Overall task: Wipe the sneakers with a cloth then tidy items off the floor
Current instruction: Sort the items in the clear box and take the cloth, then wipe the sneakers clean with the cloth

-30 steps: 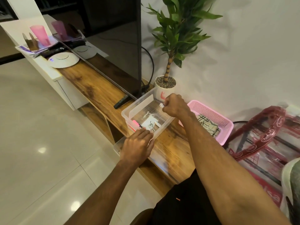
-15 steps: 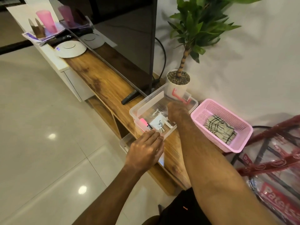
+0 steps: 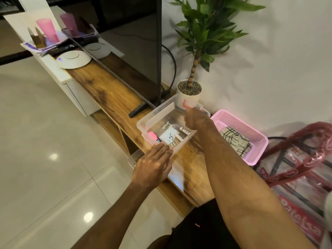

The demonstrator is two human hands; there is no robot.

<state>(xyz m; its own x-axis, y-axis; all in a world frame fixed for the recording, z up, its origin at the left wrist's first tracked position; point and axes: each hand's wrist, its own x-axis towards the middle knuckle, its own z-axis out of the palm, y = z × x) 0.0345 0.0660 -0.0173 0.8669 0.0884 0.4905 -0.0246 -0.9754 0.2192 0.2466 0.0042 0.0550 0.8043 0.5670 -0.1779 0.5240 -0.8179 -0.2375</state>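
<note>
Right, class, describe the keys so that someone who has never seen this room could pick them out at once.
Find the long wooden TV bench; on it sits a clear plastic box. In the box's near corner, by the left hand, lie the keys, the only silvery metal thing, between a pink marker and a white tube.

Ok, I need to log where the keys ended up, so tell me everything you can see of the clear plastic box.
The clear plastic box is a shallow, lidless, see-through rectangular tub standing upright on the wooden bench, beside the white plant pot and pink basket. Inside lie keys, a pink item, a white card and a small patterned tube. The left hand touches its near rim with straight fingers; the right hand curls over the far rim.
</note>
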